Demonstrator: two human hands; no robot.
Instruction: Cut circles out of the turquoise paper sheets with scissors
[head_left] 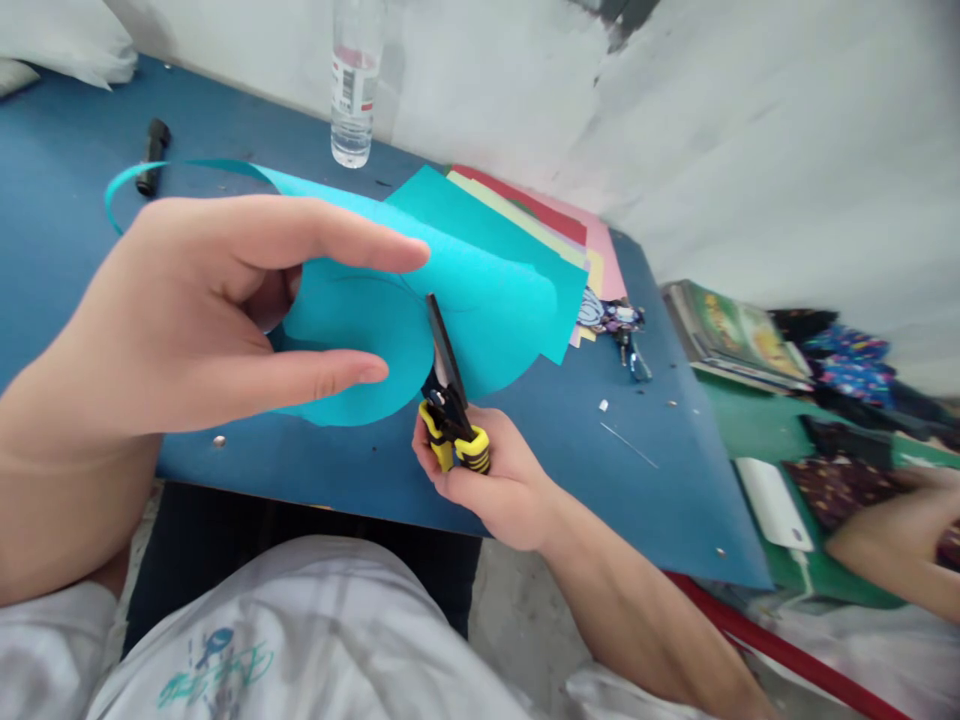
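Observation:
A sheet of turquoise paper (495, 310), curled and partly cut along a curve, is held up over the blue table. My left hand (202, 300) grips it at the left, index finger and thumb stretched over the paper; the other fingers are mostly hidden. Faint drawn lines run across the sheet by the cut. My right hand (502, 480) is closed round the yellow-and-black handles of scissors (448, 390). Their dark blades reach up into the cut in the paper. A thin turquoise strip (112, 195) loops out beyond my left hand.
Behind the held paper lies a stack of coloured sheets (540, 215). A water bottle (354, 100) stands by the wall, a black marker (154, 155) to its left. Keys with charms (626, 325) lie right. On the green table are books (739, 335), a white power bank (772, 505) and another person's arm (900, 540).

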